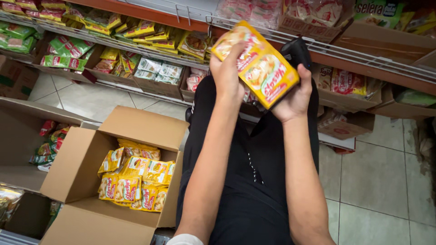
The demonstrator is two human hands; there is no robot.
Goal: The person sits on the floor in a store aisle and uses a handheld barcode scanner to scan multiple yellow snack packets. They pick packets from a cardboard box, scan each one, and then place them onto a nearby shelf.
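In the head view, a stack of yellow packets (pixel 260 66) is held up in front of the shelves, tilted with its upper end to the left. It is gripped from both sides: the left hand (pixel 227 75) is closed around its left edge, fingers curled over the front of the stack, and the right hand (pixel 294 97) is closed against its lower right corner, thumb raised along the side. Both forearms are stretched forward over a lap clothed in black (pixel 254 181).

Below and to the left, an open cardboard box (pixel 86 159) is seen on the tiled floor (pixel 381 181), its flaps spread outward. More yellow packets (pixel 136 179) of the same kind are packed in rows inside it, well apart from the held stack. A second open box (pixel 22 136) stands just beside it on the left, with red and green packets (pixel 47 145) lying in it.

Behind the hands, a wire shelf (pixel 354 52) is fixed across the view, with a lower shelf (pixel 113 45) to the left carrying cartons of green and yellow sachets (pixel 68 50). Further cardboard cartons (pixel 345 122) with packets are placed low on the right, beneath the wire shelf.
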